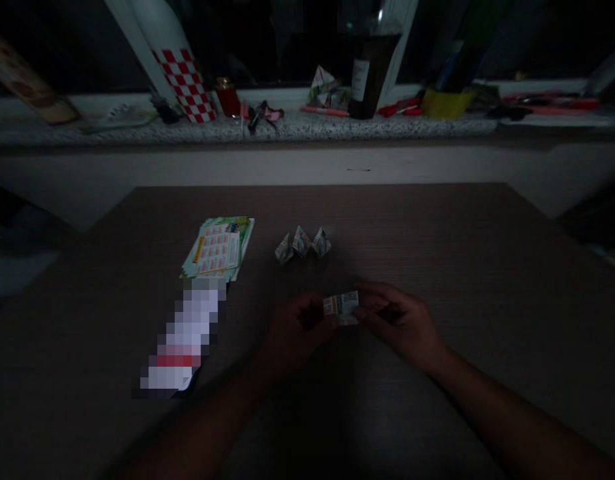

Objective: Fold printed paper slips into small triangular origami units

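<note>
A small folded piece of printed paper (343,305) is held between my two hands, low over the dark wooden table. My left hand (298,325) pinches its left end between thumb and fingers. At the other end, my right hand (401,323) grips the paper's right edge in the same way. Beyond the hands, three small folded paper pieces (301,243) stand in a row with pointed tops, made of similar printed paper. To their left lies a stack of printed paper slips (216,248), green and white with orange and red marks.
Nearer me on the left, a phone-like object (186,340) with a pixelated surface touches the stack. The table (467,267) ends at a wall below a granite windowsill (287,133). On the sill stand a red-and-white checkered bottle (187,83), a dark bottle (368,80) and a yellow container (446,103).
</note>
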Available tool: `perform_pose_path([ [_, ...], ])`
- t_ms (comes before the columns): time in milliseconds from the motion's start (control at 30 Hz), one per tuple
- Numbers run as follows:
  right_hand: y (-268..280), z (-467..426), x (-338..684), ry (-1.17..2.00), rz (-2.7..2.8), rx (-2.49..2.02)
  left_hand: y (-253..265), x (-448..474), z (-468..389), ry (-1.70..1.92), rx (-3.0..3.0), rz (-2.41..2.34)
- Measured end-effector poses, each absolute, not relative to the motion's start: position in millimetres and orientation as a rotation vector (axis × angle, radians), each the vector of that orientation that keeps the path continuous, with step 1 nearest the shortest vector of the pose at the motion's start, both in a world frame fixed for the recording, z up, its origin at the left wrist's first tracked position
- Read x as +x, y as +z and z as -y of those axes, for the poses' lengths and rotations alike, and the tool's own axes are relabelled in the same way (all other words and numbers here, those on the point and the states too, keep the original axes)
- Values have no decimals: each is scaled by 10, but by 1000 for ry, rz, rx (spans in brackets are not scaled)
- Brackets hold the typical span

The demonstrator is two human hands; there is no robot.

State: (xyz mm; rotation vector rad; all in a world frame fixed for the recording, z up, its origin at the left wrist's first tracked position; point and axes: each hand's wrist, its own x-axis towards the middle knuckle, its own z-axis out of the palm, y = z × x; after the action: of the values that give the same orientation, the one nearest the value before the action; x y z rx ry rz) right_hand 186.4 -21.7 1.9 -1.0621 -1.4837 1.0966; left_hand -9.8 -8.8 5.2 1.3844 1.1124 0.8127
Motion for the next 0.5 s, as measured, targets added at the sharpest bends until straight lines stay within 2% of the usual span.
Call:
perform_pose_path([
  [200,16,218,1863,1170,1520,-1040,100,-76,84,811,1289,-1108],
  [500,51,213,1877,1102,1562,-1125,120,-65,96,744,1277,-1045],
])
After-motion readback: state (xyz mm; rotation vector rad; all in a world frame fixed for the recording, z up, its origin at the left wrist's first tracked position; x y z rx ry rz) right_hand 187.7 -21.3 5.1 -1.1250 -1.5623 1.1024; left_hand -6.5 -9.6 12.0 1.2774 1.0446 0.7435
